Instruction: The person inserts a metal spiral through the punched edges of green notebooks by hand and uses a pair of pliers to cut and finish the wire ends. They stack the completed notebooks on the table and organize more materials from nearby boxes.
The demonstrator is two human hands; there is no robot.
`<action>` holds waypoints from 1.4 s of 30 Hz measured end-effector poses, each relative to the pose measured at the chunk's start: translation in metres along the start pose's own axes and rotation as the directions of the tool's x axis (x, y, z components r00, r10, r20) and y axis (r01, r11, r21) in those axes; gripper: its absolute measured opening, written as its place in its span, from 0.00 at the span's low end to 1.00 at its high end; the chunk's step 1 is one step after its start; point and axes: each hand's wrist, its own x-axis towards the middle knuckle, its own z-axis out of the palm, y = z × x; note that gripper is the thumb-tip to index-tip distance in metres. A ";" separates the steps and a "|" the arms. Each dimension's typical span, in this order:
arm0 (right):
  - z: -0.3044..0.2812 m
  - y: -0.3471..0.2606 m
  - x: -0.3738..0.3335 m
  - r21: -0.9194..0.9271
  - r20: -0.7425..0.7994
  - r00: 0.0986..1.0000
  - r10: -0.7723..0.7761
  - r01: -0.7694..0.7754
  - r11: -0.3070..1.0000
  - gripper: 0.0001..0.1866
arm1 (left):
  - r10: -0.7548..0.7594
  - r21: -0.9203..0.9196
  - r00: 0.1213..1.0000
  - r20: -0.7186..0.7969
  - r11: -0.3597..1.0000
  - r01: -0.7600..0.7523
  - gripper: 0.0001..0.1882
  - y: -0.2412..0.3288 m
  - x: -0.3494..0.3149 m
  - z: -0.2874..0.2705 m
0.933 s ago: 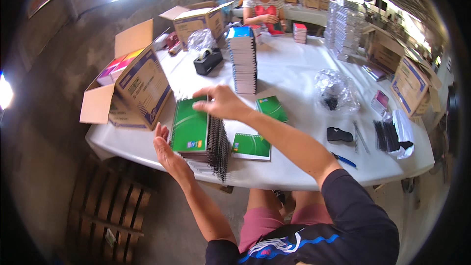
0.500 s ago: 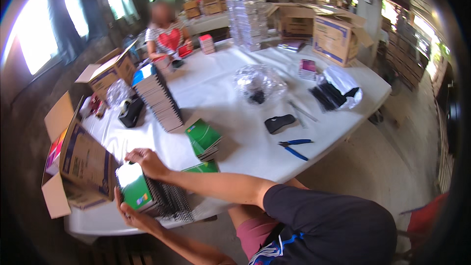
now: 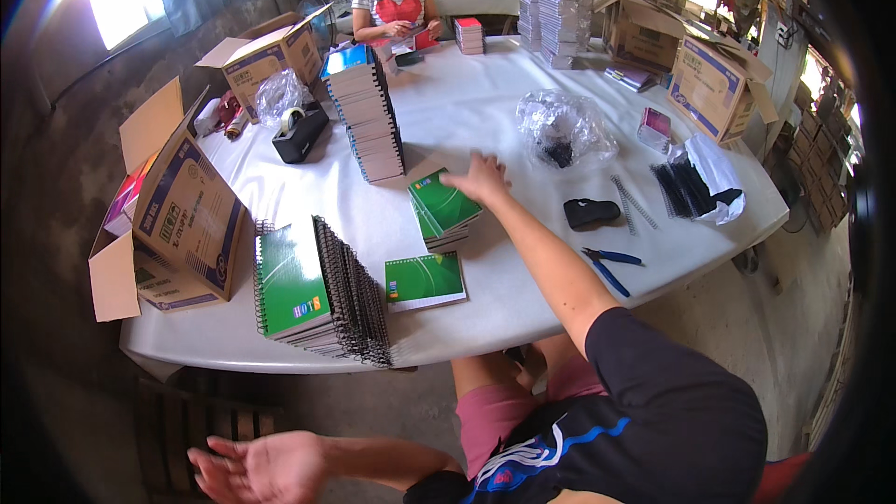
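Note:
A tall stack of spiral-bound notebooks with green covers (image 3: 294,285) stands at the near left of the table, untouched, its black coils fanned out along the right side. My right hand (image 3: 483,179) reaches across to a shorter pile of green books (image 3: 446,203), fingers apart, the thumb over or on its top cover; contact is hard to tell. Just nearer me lies a single green book (image 3: 425,280) with punched holes along one edge. My left hand (image 3: 261,467) is off the table's near edge, palm up, fingers spread, holding nothing.
Pliers (image 3: 611,267), a black case (image 3: 592,214) and loose coils (image 3: 633,203) lie to the right. Behind are a tall notebook stack (image 3: 366,117), a tape dispenser (image 3: 301,133) and crumpled plastic (image 3: 565,126). An open carton (image 3: 191,224) stands left; a person (image 3: 397,9) sits across.
Both hands have come off the tall green stack. My right hand has moved right to the shorter pile, my left down past the table edge. The view has shifted.

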 end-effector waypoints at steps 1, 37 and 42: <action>0.005 0.019 0.011 0.071 0.202 0.979 -0.003 -0.012 0.997 0.41 | 0.081 -0.158 0.997 0.014 0.984 -0.078 0.26 0.012 -0.008 0.004; -0.132 0.332 0.031 -0.315 -0.141 0.983 -0.120 0.070 0.946 0.21 | -0.113 0.142 0.108 0.988 0.936 -0.322 0.23 0.056 -0.322 0.014; -0.178 0.321 0.023 -0.403 -0.162 0.971 -0.173 0.095 0.910 0.27 | -0.099 0.122 0.097 0.990 0.956 -0.265 0.22 0.053 -0.315 0.009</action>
